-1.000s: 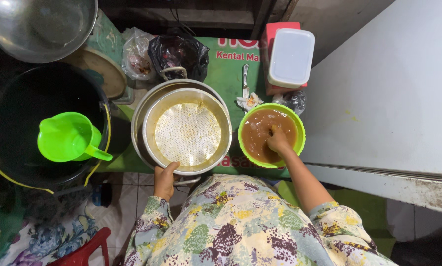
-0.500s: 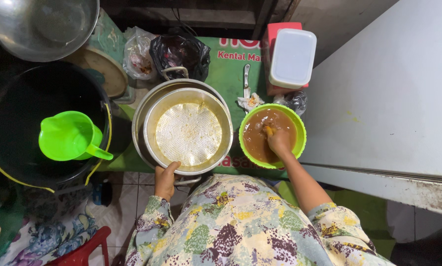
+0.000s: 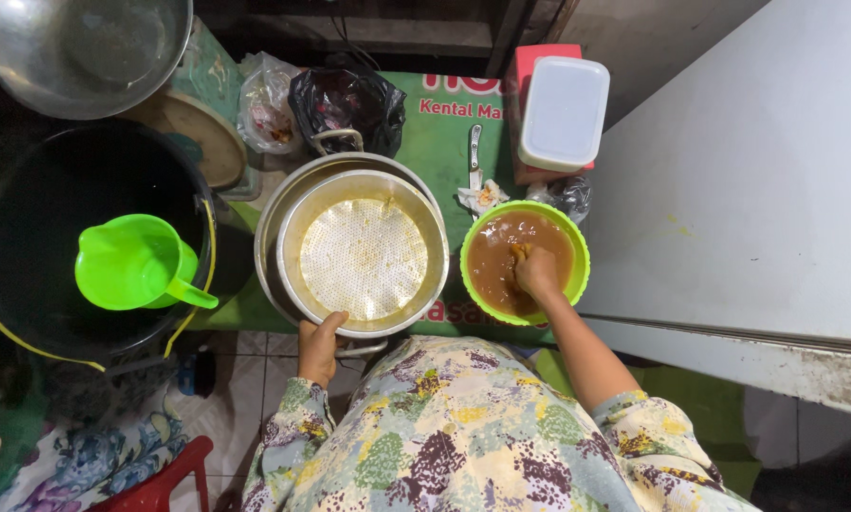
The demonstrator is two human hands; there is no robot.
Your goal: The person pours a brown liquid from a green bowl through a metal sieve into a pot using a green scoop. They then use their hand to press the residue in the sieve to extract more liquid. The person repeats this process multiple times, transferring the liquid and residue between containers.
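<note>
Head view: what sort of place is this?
Probably a small home or stall kitchen: a metal strainer pan, a green bowl of brown liquid that the right hand works, and a green jug.

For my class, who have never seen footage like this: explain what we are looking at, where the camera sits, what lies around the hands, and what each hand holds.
No machine here: a person works with two bare hands, filmed by one camera worn on the head, looking straight down.

The left hand grips the near rim of a metal strainer resting in a metal pot. The right hand is dipped into brown liquid in a green bowl, fingers closed around a soft lump.

Around them: a green jug inside a black bucket, a metal basin, a knife, a white lidded box and a black plastic bag.
</note>
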